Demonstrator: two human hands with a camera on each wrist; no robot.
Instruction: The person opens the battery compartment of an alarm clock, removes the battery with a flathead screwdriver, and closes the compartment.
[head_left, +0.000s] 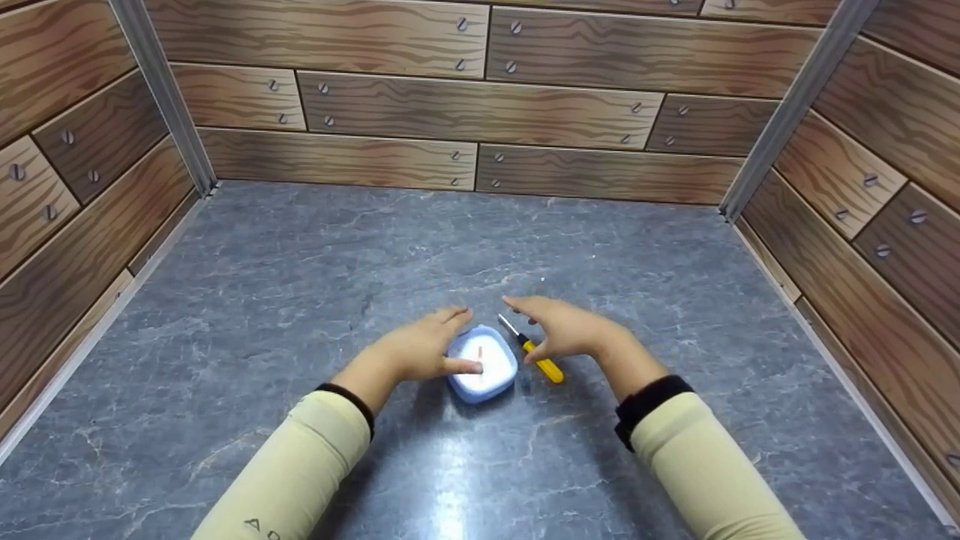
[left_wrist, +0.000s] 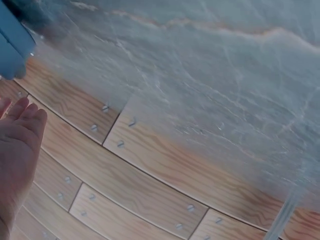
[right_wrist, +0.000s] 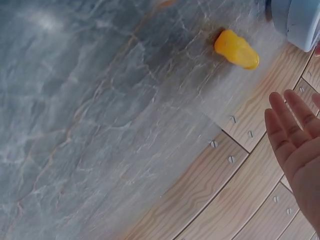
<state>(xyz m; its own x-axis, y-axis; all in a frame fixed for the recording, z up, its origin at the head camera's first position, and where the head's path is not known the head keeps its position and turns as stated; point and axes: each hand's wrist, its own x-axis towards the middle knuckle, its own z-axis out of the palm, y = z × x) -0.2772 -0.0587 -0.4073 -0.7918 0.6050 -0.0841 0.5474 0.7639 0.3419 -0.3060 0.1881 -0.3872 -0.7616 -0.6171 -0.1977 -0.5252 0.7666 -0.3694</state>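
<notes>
A light blue, rounded-square box [head_left: 482,386] with a shiny pale top sits on the grey marbled surface. My left hand [head_left: 420,346] is at its left side, fingers extended and thumb over the top; whether it touches cannot be told. In the left wrist view, the left hand [left_wrist: 21,142] appears near the blue box [left_wrist: 11,47]. Just right of the box lies a screwdriver [head_left: 545,365] with a yellow handle, its metal shaft pointing away. Above it hovers my right hand [head_left: 570,328], holding nothing, its fingers straight in the right wrist view.
The grey marbled surface [head_left: 300,255] spreads around both hands. Wood-plank-patterned walls enclose it at the back [head_left: 480,112], left [head_left: 67,195] and right [head_left: 870,180], with grey metal strips [head_left: 161,90] at the back corners.
</notes>
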